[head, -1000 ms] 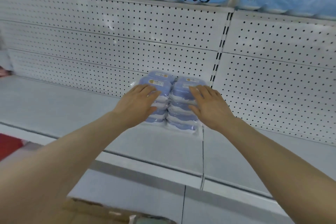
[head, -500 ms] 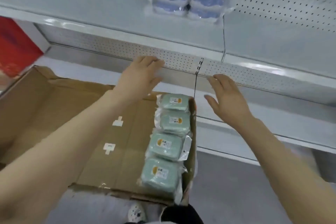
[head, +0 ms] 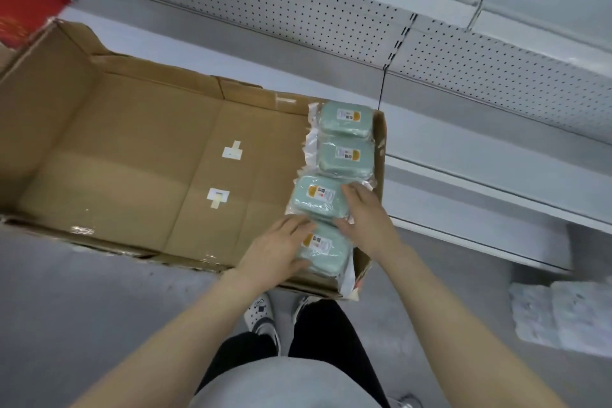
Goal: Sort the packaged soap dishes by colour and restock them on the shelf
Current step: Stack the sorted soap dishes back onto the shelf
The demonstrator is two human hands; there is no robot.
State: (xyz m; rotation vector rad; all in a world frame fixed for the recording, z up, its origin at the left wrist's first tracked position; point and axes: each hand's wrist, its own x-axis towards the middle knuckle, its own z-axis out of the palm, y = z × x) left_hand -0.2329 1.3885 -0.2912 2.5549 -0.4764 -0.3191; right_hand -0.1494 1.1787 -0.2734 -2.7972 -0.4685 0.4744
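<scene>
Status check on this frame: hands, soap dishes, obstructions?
Left hand on nearest green pack, right hand on next pack; grip unclear. Two more packs beyond, all in cardboard box. Nothing blocking.

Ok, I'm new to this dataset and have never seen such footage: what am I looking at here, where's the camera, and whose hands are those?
There is no machine. A person wears one wide-angle camera on the head, so you look down along their bare arms. On the floor lies an open cardboard box, in front of a white shelf. Four green packaged soap dishes lie in a row along the box's right side. The left hand grips the nearest pack. The right hand touches the next pack, though whether it grips it is unclear.
</scene>
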